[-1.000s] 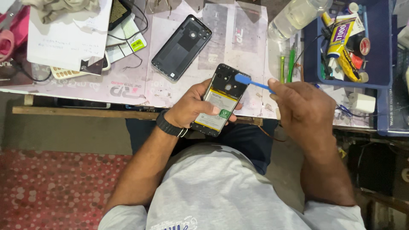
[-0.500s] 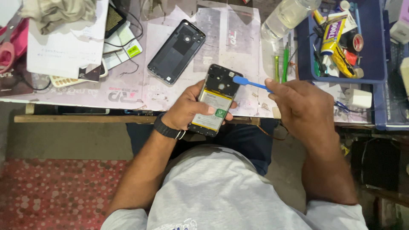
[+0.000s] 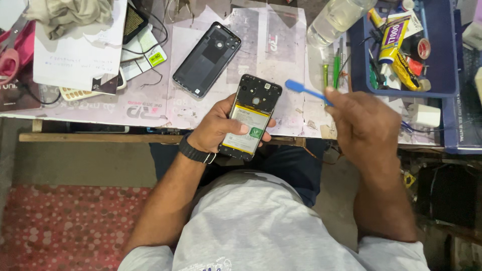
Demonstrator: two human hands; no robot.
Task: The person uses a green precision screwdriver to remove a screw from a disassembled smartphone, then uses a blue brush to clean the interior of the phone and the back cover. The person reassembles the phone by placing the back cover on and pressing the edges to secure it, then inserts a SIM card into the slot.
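Note:
My left hand [image 3: 216,128] grips an opened phone [image 3: 251,116] with its back off, the battery and black inner frame showing, held over the table's front edge. My right hand [image 3: 364,125] pinches a thin blue pry tool [image 3: 300,89], whose flat tip hangs just right of the phone's top corner, a little apart from it. A black watch sits on my left wrist. The phone's dark back cover [image 3: 207,59] lies face down on the table beyond the phone.
A blue tray [image 3: 447,60] at the right holds glue tubes, tape and small tools. A clear plastic bottle [image 3: 337,19] lies beside it. Papers, a cloth, cables and pink scissors [image 3: 11,52] crowd the left. A white adapter [image 3: 424,115] rests near the tray.
The blue tool's tip has lifted off the phone's top corner and drawn away to the right with my right hand. My left hand keeps holding the phone in place.

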